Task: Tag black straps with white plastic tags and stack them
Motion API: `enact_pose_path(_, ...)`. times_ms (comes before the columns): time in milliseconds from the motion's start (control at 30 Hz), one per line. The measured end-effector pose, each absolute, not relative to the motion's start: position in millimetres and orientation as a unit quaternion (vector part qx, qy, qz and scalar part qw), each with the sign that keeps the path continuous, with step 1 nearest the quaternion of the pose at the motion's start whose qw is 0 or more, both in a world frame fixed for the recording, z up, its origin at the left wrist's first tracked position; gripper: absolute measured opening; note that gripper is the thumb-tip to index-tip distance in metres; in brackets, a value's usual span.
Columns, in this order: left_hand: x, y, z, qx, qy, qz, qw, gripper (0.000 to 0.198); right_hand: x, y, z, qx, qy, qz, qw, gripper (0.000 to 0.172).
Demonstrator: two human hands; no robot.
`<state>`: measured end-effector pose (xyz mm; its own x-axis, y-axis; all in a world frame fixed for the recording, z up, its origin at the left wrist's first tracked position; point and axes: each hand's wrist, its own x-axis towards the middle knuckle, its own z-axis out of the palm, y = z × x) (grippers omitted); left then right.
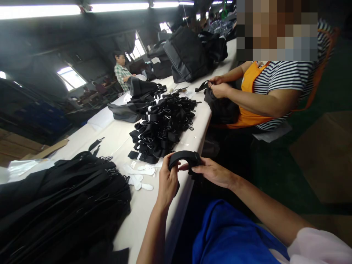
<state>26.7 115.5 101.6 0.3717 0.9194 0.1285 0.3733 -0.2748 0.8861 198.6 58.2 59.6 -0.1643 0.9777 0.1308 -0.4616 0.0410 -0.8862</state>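
Observation:
A black webbing strap [183, 155] arches between my two hands over the table's near edge. My left hand [168, 179] is closed round its left end, and part of the strap shows below the palm. With fingers and thumb pinched, my right hand [213, 171] grips the other end near a small buckle. Just beyond my hands lies a heap of bundled black straps [165, 124] with metal hooks and white bands. White tag-like pieces [140, 178] lie left of my left hand.
Long black straps [63, 198] with hooks are piled at the left of the white table [141, 223]. A co-worker in an orange apron [247, 95] handles a black item at right. Black bags [189, 55] stand farther back; another person [122, 73] is beyond the table.

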Motion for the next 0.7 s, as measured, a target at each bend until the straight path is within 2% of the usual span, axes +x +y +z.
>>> enact_pose_path(333, 26, 112, 94, 0.835, 0.446, 0.227, 0.229, 0.039, 208, 55, 50, -0.283, -0.364, 0.686, 0.562, 0.038)
enact_pose_path(433, 34, 107, 91, 0.839, 0.445, 0.222, 0.22, 0.041, 203, 57, 46, -0.304, -0.398, 0.666, 0.553, 0.042)
enact_pose_path(600, 33, 112, 85, 0.822, 0.432, 0.255, 0.271, 0.045, 197, 57, 49, -0.36, -0.455, 0.628, 0.519, 0.057)
enact_pose_path(700, 24, 119, 84, 0.817, 0.441, 0.257, 0.269, 0.043, 195, 57, 52, -0.364, -0.449, 0.615, 0.536, 0.056)
